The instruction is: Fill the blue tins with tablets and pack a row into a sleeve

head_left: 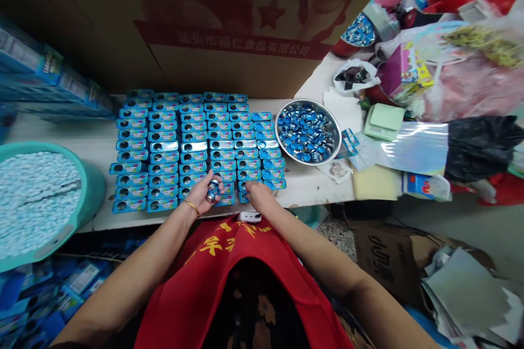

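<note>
In my left hand (207, 192), palm up and fingers curled, lie several small round blue-and-silver metal caps (213, 190). My right hand (258, 193) has its fingers pressed together, pointing down at the front end of the rows of small blue boxes (164, 156). Whatever its fingertips hold is hidden. The boxes lie close together in several columns, many with a dark round hole in the top; in the rightmost column some holes look blue. A steel bowl (338, 142) full of the same kind of caps stands right of the boxes.
A turquoise tub (92, 191) of small white wrapped pieces stands at the left. A large cardboard box (229, 68) walls off the back. Stacked blue cartons (49, 65) rise at the back left. A green plastic box (383, 121), bags and papers clutter the right.
</note>
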`<state>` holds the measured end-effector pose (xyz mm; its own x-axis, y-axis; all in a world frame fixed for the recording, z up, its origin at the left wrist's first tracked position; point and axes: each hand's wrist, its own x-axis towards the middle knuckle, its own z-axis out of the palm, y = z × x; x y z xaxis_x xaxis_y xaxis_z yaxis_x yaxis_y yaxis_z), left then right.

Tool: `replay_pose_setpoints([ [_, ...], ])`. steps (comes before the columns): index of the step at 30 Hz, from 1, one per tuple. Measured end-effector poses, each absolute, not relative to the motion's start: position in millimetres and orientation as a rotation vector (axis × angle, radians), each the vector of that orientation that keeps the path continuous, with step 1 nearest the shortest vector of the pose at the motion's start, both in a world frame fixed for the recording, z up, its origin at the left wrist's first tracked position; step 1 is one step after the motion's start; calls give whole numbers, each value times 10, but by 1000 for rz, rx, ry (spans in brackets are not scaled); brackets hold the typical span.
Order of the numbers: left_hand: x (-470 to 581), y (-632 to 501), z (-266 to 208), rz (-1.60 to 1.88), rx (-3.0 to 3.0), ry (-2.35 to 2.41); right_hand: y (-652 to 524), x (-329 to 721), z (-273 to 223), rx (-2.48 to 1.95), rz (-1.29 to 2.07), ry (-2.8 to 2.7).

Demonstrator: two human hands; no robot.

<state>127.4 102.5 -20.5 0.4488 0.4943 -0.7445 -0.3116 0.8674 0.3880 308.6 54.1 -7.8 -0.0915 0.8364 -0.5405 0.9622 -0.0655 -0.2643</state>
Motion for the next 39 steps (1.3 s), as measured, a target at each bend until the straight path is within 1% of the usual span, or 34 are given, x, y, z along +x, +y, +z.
replay_pose_setpoints([
  [7,1211,1014,-85,558,211,893,679,2962,-156,1977,-837,1826],
  [12,1230,961,-126,554,255,902,758,3019,-17,1979,-908,1948],
  [14,1246,947,-141,540,285,861,853,3007,52,2026,-1062,2170],
  [16,1268,934,-141,521,304,814,958,2976,89,2003,-1388,2368],
  [18,1288,924,-134,493,305,785,1034,2948,85,1866,-1820,2320],
  [20,1300,915,-132,456,297,759,1058,2937,49,1740,-2117,2141],
  [22,1304,909,-138,420,290,742,1038,2942,-4,1762,-2140,2078],
  [26,1288,905,-160,374,282,756,947,2956,-120,2016,-1865,2088],
  [29,1275,907,-164,381,273,767,881,2942,-184,2202,-1853,2002],
  [31,1281,907,-159,392,256,806,844,2929,-193,2212,-1968,1979],
  [33,1292,905,-151,414,236,834,820,2940,-173,2188,-2164,1900],
  [36,1277,906,-145,463,219,825,817,3048,-131,2330,-2418,1606],
  [39,1192,920,-163,510,207,862,836,3229,-130,2467,-2491,1367],
])
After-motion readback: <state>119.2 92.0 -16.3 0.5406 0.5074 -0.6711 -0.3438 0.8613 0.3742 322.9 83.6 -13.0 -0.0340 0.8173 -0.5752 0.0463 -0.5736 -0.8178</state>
